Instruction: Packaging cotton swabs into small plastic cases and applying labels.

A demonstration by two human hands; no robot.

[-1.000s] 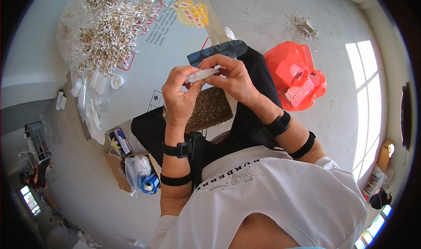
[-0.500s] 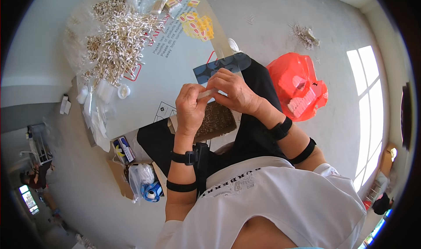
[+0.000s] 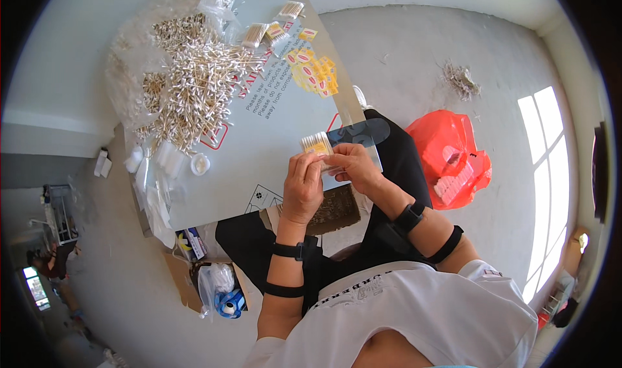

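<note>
Red and dark print (image 3: 275, 99) crosses the counter (image 3: 253, 157), with red-outlined signs (image 3: 225, 135) and a black symbol (image 3: 262, 198); dark lettering (image 3: 353, 287) spans a white shirt (image 3: 440, 303); the yellow label (image 3: 317, 148) on the held swab pack (image 3: 314, 138) is illegibly small.

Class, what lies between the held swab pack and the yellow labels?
The head view shows only tabletop, with a printed red mark, between the swab pack and yellow labels; no object.

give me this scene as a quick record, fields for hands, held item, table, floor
left hand: gripping the swab pack
right hand: thumb and fingers on the same pack
held item: swab pack, white tips showing, yellow label
table: heap of loose swabs, small swab bundles, scattered yellow labels
floor: red plastic bag, to the person's right
</note>
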